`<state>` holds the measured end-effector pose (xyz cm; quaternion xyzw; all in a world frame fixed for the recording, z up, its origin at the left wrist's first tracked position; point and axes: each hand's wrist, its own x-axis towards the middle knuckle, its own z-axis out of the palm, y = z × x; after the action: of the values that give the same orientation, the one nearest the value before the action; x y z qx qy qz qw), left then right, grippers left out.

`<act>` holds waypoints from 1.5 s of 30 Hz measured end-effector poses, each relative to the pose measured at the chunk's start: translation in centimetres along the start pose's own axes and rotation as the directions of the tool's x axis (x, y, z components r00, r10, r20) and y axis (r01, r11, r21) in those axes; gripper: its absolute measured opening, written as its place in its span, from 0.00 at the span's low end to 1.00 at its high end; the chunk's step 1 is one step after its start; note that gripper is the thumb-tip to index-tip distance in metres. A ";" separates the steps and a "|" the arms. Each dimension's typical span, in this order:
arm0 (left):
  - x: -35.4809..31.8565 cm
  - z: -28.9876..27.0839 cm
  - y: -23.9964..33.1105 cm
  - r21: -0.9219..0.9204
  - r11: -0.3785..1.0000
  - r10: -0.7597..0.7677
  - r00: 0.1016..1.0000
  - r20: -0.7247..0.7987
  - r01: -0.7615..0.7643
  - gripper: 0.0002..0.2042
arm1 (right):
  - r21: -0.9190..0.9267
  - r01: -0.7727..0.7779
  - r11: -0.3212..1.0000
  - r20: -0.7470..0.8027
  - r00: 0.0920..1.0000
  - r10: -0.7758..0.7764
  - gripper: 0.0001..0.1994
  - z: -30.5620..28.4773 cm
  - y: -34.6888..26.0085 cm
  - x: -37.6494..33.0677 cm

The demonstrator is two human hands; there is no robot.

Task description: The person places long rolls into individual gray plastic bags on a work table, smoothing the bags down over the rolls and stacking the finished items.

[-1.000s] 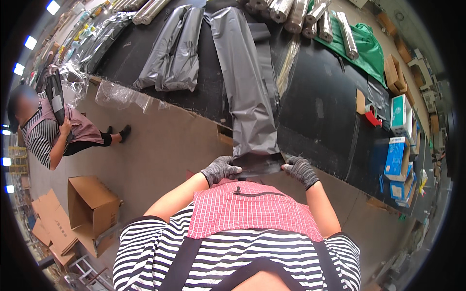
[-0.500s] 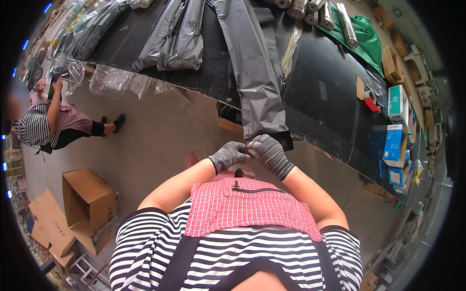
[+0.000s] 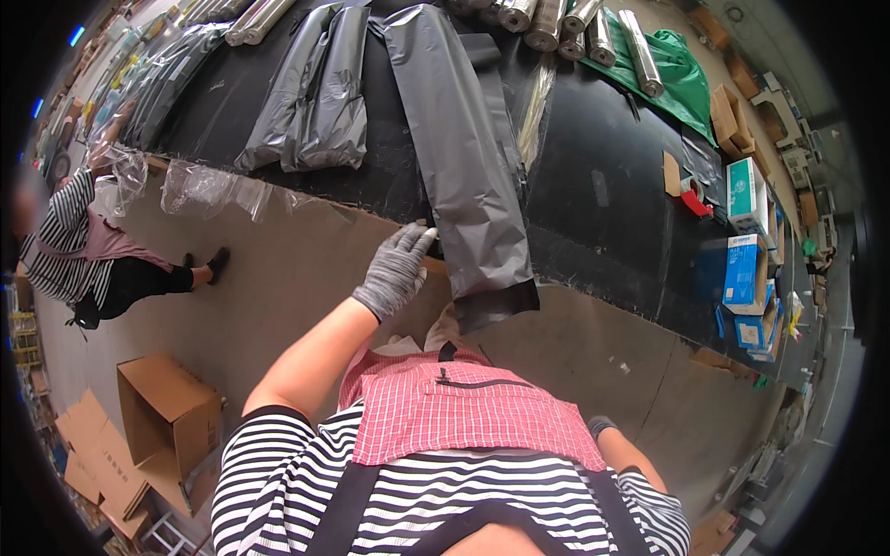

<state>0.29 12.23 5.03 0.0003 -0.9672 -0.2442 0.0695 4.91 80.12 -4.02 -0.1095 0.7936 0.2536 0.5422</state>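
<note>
At the far left a person in a striped top (image 3: pixel 60 232) crouches on the floor, with an open cardboard box (image 3: pixel 171 417) and flattened cartons below; clear plastic film (image 3: pixel 199 185) hangs over the black bench (image 3: pixel 603 213) edge; two folded grey bags (image 3: pixel 311 102) lie on it. The gloved left hand (image 3: pixel 394 269) reaches up with fingers loosely spread, its grip holding nothing, just touching the left edge of the long grey plastic bag (image 3: pixel 464 157), which lies down the bench with its dark end drooping over the near edge. The step looks like straightening this bag; the next move likely calls for pinching its edge. The right hand is out of view, only the forearm showing low right. Further right: silvery rolls (image 3: pixel 593 37) on a green sheet (image 3: pixel 681 69), a red tape dispenser (image 3: pixel 693 199), blue-and-white cartons (image 3: pixel 746 269).
</note>
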 end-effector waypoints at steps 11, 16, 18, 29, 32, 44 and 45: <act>7.7 3.2 -2.1 0.307 0.808 0.518 0.854 0.035 -0.503 0.26 | -0.573 0.606 0.552 -0.803 -0.279 -0.527 0.18 -40.2 -17.4 -0.6; 7.2 3.6 -2.8 0.249 0.824 0.507 0.858 0.078 -0.510 0.23 | -0.667 0.637 0.385 -0.697 -0.352 -0.625 0.16 -43.1 -18.4 0.8; 6.9 3.3 -3.4 0.208 0.834 0.502 0.859 0.101 -0.511 0.22 | -0.691 0.632 0.350 -0.665 -0.368 -0.650 0.16 -44.0 -18.2 0.1; 6.6 2.4 -2.0 -0.007 0.912 0.409 0.911 0.047 -0.409 0.28 | 0.016 0.999 0.030 -0.858 0.029 -0.514 0.06 -44.8 -16.5 -3.4; 4.2 1.3 0.3 -0.255 0.934 0.207 0.961 -0.185 -0.250 0.27 | 0.454 0.872 -0.184 -0.849 0.361 -0.386 0.06 -46.5 -16.4 -7.6; 8.0 -0.7 2.2 -0.987 -0.036 -0.757 0.641 0.127 0.154 0.16 | 0.393 0.852 -0.347 -0.918 0.381 -0.105 0.09 -52.1 -24.3 -5.4; 8.8 -1.0 2.0 -0.989 0.018 -0.789 0.610 0.078 0.149 0.16 | 0.384 0.861 -0.332 -0.922 0.377 -0.087 0.09 -52.6 -24.6 -5.8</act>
<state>-8.24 13.20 8.02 0.3649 -0.4748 -0.7713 0.2155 -24.19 31.27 9.20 -0.1464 0.6701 -0.6898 0.2320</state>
